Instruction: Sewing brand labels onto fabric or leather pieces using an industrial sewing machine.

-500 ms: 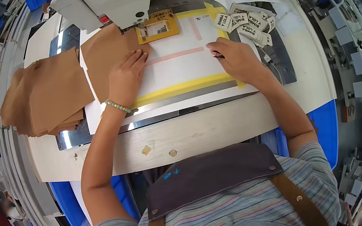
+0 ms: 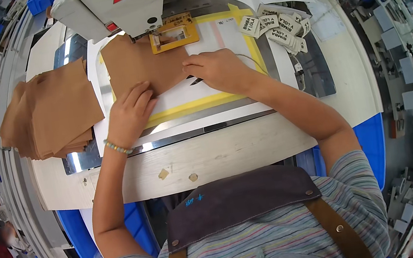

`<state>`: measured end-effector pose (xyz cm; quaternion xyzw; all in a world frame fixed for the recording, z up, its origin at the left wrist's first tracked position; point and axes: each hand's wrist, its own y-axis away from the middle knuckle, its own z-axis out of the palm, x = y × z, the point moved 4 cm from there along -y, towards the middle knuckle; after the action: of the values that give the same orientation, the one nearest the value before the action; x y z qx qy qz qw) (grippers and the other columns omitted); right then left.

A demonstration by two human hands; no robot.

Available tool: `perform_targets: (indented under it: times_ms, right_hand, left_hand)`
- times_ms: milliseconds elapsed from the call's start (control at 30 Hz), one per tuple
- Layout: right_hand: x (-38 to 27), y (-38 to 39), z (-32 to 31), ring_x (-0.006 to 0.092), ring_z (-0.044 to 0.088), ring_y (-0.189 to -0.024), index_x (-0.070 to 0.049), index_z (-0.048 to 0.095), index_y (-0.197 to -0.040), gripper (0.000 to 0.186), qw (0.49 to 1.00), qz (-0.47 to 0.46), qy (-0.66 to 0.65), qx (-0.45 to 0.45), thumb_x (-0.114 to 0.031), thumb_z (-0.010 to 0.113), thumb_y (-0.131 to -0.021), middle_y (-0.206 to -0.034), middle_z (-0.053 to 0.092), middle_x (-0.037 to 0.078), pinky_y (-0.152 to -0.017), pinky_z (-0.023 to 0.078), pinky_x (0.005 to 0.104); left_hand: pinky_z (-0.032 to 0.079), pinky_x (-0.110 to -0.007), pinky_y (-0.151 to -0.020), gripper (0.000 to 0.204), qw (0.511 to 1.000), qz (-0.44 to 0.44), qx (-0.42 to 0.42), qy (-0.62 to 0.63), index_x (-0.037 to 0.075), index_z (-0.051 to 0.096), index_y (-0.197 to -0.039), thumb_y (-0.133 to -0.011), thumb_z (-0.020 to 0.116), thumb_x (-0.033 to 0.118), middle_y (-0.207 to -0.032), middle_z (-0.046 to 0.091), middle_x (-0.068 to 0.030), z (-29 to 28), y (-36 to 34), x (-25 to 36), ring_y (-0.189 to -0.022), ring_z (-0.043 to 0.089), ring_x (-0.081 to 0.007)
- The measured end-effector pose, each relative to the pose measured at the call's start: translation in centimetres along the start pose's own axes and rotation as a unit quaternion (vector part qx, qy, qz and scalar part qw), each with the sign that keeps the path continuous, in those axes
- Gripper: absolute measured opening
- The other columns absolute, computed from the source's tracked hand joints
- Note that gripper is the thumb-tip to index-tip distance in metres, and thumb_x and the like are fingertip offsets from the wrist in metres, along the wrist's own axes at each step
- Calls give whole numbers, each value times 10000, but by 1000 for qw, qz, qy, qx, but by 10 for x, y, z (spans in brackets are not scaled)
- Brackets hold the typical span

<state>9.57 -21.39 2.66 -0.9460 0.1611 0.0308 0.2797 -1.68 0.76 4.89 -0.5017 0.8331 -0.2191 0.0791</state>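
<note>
Left hand [image 2: 131,111]: fingers extended and slightly bent, resting at the near edge of the brown panel [image 2: 141,64]; no grip on it observed. Right hand [image 2: 216,71]: fingers curled closed on a dark pointed tool [image 2: 196,81], fingertips at the panel's right edge. The panel lies on the white sheet [image 2: 225,78] bordered by yellow tape [image 2: 192,103], its far edge reaching the yellow frame [image 2: 193,33] below the machine head [image 2: 104,13].

Hazards, as judged: uneven pressure from the hands could skew the panel; the tool's point, close to the material, could snag or mark it; fingers straying toward the frame could be pinched should it move. Whether the frame bears on the panel cannot be confirmed, the machine head partly blocking the view.
</note>
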Motion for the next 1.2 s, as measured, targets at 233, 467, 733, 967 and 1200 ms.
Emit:
perform_targets:
  times_ms: [233,467,733,967,1200]
  right_hand:
    - [-13,-34,24,199,736,-909,-111,723,-1084,253,997,-35,40,-47,-46,678,-844,-1107,736,-2,-712,594,338]
    - [-10,-42,28,175,717,-959,-124,702,-1027,212,995,-50,72,37,-65,685,-824,-1068,696,-18,-711,599,333]
    - [6,-16,-13,167,701,-896,-120,672,-978,193,988,-63,141,16,-60,691,-796,-989,666,-7,-677,580,317]
    - [43,18,-32,171,682,-843,-96,668,-892,149,978,2,209,-7,-52,700,-754,-937,636,5,-625,574,311]
    - [42,17,-29,178,679,-855,-85,667,-879,139,974,12,222,-40,-50,702,-749,-961,627,14,-635,584,314]
  left_hand:
    - [590,-391,-802,203,984,-68,-67,-149,19,665,-1035,-835,700,13,-1116,707,-98,-28,58,-24,-990,690,-274]
    - [555,-386,-755,266,976,-58,24,-209,18,668,-1109,-843,672,19,-994,646,-73,-34,59,-9,-900,645,-258]
    - [555,-359,-789,263,980,-46,-20,-192,32,696,-1089,-828,672,54,-988,615,-59,-2,27,-28,-935,632,-236]
    - [536,-364,-759,192,983,28,26,-180,38,707,-1042,-851,685,50,-948,601,-59,15,-32,-13,-888,627,-232]
    - [546,-363,-774,132,985,22,20,-167,43,694,-981,-849,688,41,-936,584,-63,27,-35,-21,-885,627,-231]
